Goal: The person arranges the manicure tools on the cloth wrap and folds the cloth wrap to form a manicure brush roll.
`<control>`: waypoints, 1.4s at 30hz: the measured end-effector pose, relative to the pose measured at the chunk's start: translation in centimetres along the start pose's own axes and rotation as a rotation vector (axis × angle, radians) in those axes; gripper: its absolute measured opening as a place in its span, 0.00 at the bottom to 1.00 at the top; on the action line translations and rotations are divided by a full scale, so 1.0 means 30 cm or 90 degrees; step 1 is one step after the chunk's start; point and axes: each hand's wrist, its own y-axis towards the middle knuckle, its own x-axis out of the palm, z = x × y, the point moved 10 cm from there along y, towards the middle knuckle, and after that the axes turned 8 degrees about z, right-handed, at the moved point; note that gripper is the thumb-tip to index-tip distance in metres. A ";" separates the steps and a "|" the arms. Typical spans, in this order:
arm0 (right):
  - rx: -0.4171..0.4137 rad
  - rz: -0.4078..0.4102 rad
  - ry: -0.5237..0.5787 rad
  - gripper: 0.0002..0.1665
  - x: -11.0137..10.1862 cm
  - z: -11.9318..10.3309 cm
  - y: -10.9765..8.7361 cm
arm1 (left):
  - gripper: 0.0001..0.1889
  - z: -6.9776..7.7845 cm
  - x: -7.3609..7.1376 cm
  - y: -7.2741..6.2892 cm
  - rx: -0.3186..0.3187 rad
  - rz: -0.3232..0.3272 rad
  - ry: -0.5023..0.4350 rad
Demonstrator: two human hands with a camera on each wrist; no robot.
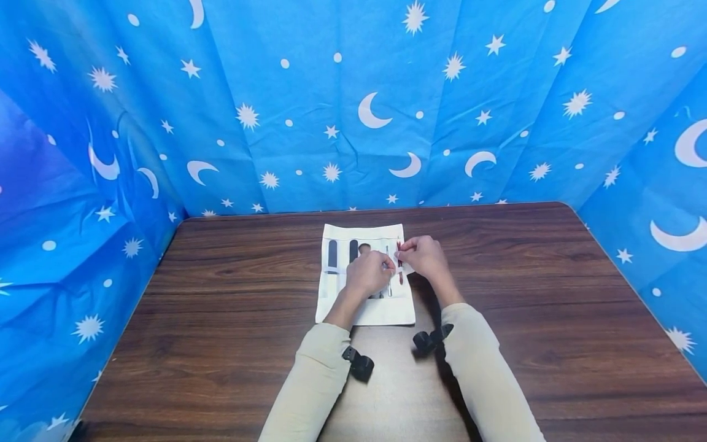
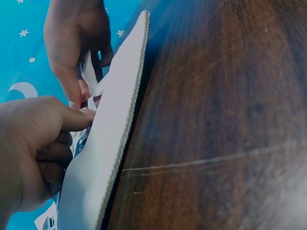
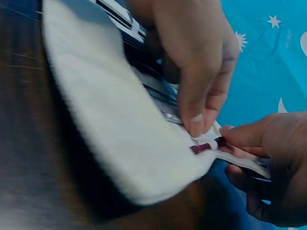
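Observation:
A white fabric tool case [image 1: 361, 232] lies unfolded on the table, its slim tools tucked under an elastic band [image 3: 214, 144]. My right hand [image 1: 426, 256] pinches a dark red slim stick tool [image 1: 401, 277] near its upper end, at the case's right edge. Beside it, my left hand [image 1: 369, 273] pinches the elastic at the red tool with thumb and forefinger. The right wrist view has the red tool [image 3: 201, 148] passing through the elastic. Left of it are a thin metal tool [image 1: 390, 287] and a round-headed brush [image 1: 364, 248], partly covered by my left hand.
Two dark flat tools, one farther left [image 1: 332, 254] and one nearer the middle [image 1: 353, 250], sit in the case. The brown wooden table [image 1: 221, 319] extends around it. Blue curtains [image 1: 309, 141] with moons and stars stand behind and at both sides.

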 end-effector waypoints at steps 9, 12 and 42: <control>-0.051 0.137 0.009 0.08 -0.017 -0.009 -0.072 | 0.06 0.003 -0.004 -0.001 0.007 0.004 0.001; -0.058 0.161 0.008 0.08 -0.017 -0.011 -0.085 | 0.07 0.004 -0.005 -0.001 0.008 0.003 -0.001; -0.110 -0.147 0.083 0.15 -0.085 0.087 -0.247 | 0.19 -0.421 -0.368 0.110 -0.095 0.045 -0.160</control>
